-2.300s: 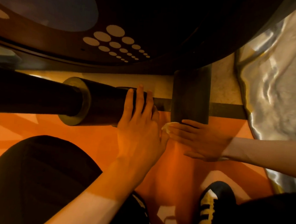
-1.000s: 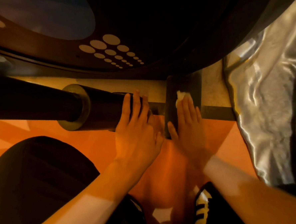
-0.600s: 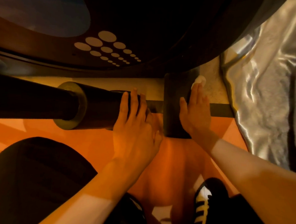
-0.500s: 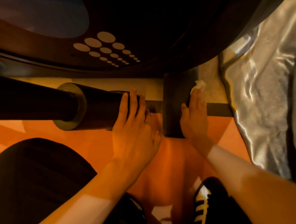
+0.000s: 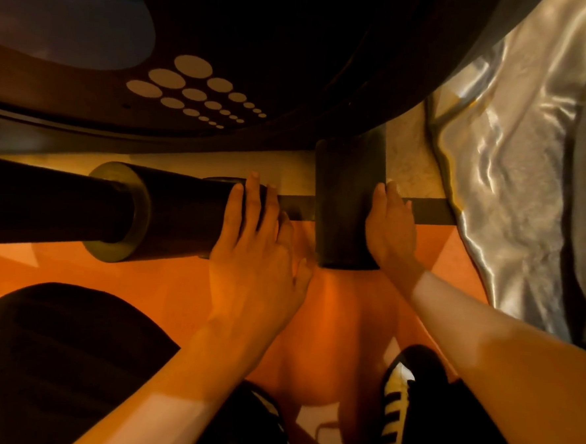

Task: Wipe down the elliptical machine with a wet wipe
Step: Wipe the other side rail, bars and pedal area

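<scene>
The elliptical's dark housing with pale dots fills the top of the head view. Below it a thick black cylinder runs in from the left, ending near a dark upright block on a flat bar. My left hand rests flat on the cylinder's end with straight fingers. My right hand presses against the block's right side, fingers straight. Only a pale sliver of the wet wipe shows at the fingertips; the remainder is hidden under the hand.
A shiny silver cloth hangs at the right, close to my right forearm. The floor glows orange. My dark-clad knee sits lower left and a black shoe with yellow stripes lower right.
My right hand carried the wipe from the floor up the block's face to its right side, then slid back toward me, covering most of the wipe. My left hand stayed on the cylinder.
</scene>
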`<move>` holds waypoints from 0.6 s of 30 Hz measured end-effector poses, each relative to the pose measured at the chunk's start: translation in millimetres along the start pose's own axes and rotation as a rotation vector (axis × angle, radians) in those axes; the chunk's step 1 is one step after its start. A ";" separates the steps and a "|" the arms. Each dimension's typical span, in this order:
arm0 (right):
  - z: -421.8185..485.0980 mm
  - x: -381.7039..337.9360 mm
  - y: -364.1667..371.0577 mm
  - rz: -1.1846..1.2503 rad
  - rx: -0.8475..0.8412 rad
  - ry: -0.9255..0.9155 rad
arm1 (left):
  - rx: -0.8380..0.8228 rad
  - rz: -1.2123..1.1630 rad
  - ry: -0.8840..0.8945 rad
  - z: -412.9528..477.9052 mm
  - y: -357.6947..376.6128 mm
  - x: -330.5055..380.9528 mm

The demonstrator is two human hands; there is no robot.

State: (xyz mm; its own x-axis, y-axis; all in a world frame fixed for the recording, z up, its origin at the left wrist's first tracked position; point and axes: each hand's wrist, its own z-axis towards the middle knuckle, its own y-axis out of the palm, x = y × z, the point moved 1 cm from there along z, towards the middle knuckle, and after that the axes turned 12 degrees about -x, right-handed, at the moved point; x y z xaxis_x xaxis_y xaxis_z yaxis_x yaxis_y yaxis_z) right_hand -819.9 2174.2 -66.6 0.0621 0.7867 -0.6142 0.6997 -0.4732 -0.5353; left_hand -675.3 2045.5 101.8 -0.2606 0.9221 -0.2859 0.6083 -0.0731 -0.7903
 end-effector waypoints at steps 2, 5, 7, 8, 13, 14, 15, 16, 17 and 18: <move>-23.0 1.9 11.6 0.181 0.044 0.031 | -0.004 0.003 -0.016 0.6 -1.9 0.5; -70.2 10.0 45.7 0.137 0.198 -0.049 | -0.023 0.021 -0.038 1.5 -4.1 2.7; -80.9 13.2 60.0 -0.083 0.216 -0.088 | -0.028 0.016 -0.044 2.8 -4.0 2.8; -82.8 14.0 63.9 -0.161 0.204 -0.103 | -0.027 0.014 -0.040 3.6 -4.2 3.0; -55.2 9.3 44.8 -0.471 0.133 -0.344 | -0.038 0.024 -0.042 4.5 -5.9 3.9; -40.9 4.0 36.6 -0.501 0.132 -0.360 | -0.035 0.026 -0.042 4.4 -5.3 3.6; -26.8 -2.6 29.6 -0.506 0.129 -0.374 | -0.033 0.025 -0.044 4.1 -4.6 3.3; -17.7 -8.2 23.8 -0.494 0.113 -0.394 | -0.032 0.025 -0.040 3.9 -4.6 3.3; -15.2 -10.6 20.1 -0.487 0.085 -0.439 | -0.035 0.026 -0.031 3.7 -5.5 3.5; -19.1 -8.4 18.7 -0.510 0.053 -0.511 | -0.035 0.026 -0.026 3.5 -5.8 3.5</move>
State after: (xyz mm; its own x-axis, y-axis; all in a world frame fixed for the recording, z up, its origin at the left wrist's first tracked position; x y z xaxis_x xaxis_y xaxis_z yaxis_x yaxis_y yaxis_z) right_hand -793.7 2166.2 -60.4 -0.6124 0.6374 -0.4676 0.5162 -0.1256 -0.8472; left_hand -682.3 2047.8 103.5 -0.2638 0.9098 -0.3204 0.6407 -0.0830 -0.7633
